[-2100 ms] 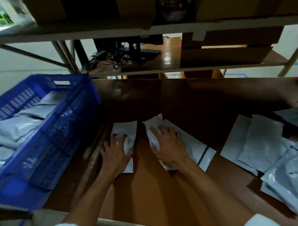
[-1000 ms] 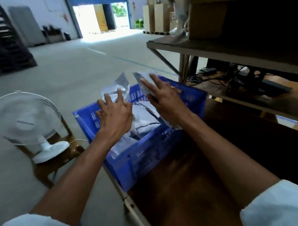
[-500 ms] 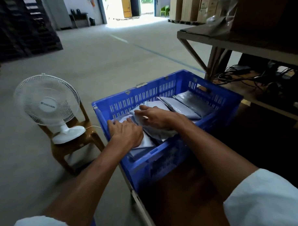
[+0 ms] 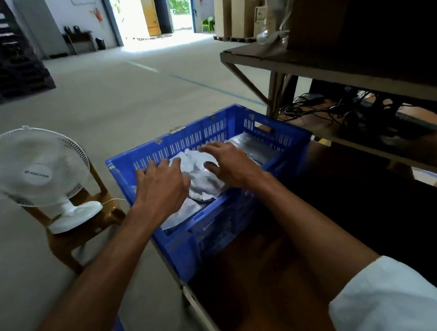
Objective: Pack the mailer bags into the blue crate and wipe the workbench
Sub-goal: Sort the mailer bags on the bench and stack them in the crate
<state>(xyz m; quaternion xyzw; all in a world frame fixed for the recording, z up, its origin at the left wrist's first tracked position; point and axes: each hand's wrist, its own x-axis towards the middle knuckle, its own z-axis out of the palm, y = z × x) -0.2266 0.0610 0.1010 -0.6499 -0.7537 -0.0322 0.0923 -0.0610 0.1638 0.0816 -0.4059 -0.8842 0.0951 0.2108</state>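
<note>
The blue crate (image 4: 211, 131) stands at the left end of the brown workbench (image 4: 261, 282), filled with grey-white mailer bags (image 4: 200, 183). Both my hands hover over the bags inside it. My left hand (image 4: 161, 184) is at the crate's near-left side, fingers loosely spread above the pile. My right hand (image 4: 227, 165) is a little farther in, fingers spread and relaxed, just over the crumpled top bag. Neither hand grips a bag.
A white table fan (image 4: 37, 174) sits on a wooden chair (image 4: 73, 234) left of the crate, over open concrete floor. A metal shelf (image 4: 308, 63) with boxes overhangs the bench at right; tangled cables (image 4: 346, 109) lie beneath it.
Both hands carried bags from the bench to the crate, laid them on the pile and let go. They now sit slightly raised, with fingers spread.
</note>
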